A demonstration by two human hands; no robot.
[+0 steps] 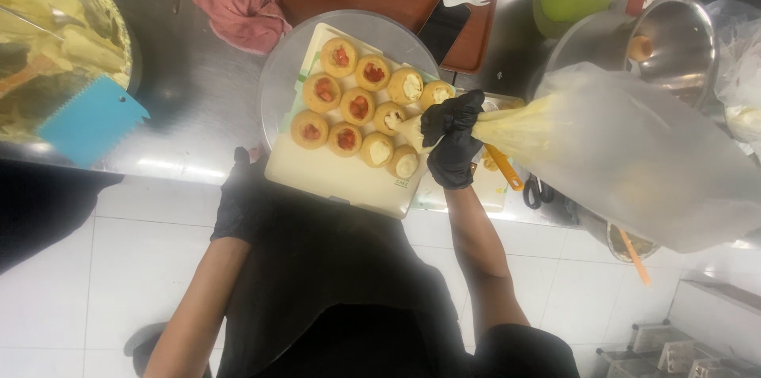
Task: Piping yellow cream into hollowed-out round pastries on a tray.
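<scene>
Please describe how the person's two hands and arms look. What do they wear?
Both the left hand and the right hand wear black gloves, thin and close-fitting, ending at the wrist. The forearms are bare, with no sleeves reaching them. The fingers are fully covered. No watch, jewellery or markings show.

White tiled floor (143, 267) below; shiny steel counter (198, 101) reflecting overhead light.

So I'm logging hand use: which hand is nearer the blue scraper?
Left. The left hand rests at the cream board's near-left corner; the right hand squeezes the piping bag, farther from the blue scraper.
</scene>
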